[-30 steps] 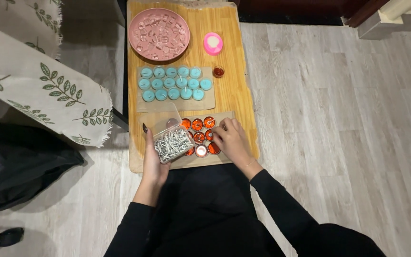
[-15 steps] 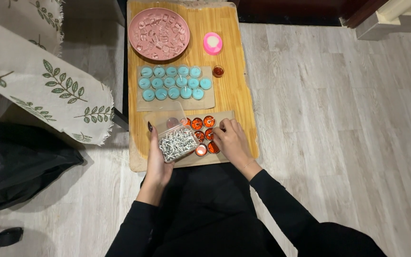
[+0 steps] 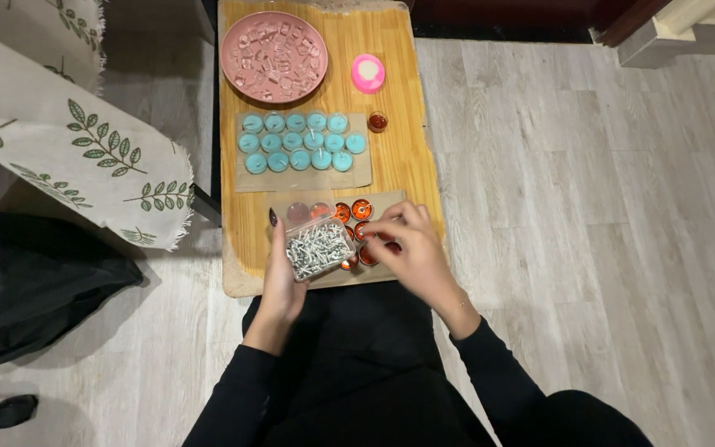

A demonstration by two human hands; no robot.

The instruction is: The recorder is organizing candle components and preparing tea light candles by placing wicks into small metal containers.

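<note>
— Moved since half a second back? Right hand (image 3: 403, 248) slid left off the board's right edge, fingers now bent over the orange tealights (image 3: 361, 209), right beside the box.

— And the box?

— Clear plastic box (image 3: 318, 247), full of small silvery wick pieces, tilted a little, gripped from the left side by the left hand (image 3: 279, 269), thumb up along its edge. Sat at the near end of the wooden board (image 3: 399, 161), over a strip of brown paper.

— Right hand grasping anything?

— Fingertips pinched together over the orange cups; too small to tell what, if anything, was held.

— Counted the rest?

— Fourteen teal tealights (image 3: 299, 141) in three rows on a second paper sheet. One lone orange cup (image 3: 377, 122) beside them. One pink candle (image 3: 367, 72). One pink plate (image 3: 275, 55) of clear cups at the far end.

— Surroundings?

— Pale grey plank floor (image 3: 589, 207), leaf-print cloth (image 3: 68, 141) at left, black bag (image 3: 35, 290) below it.
</note>
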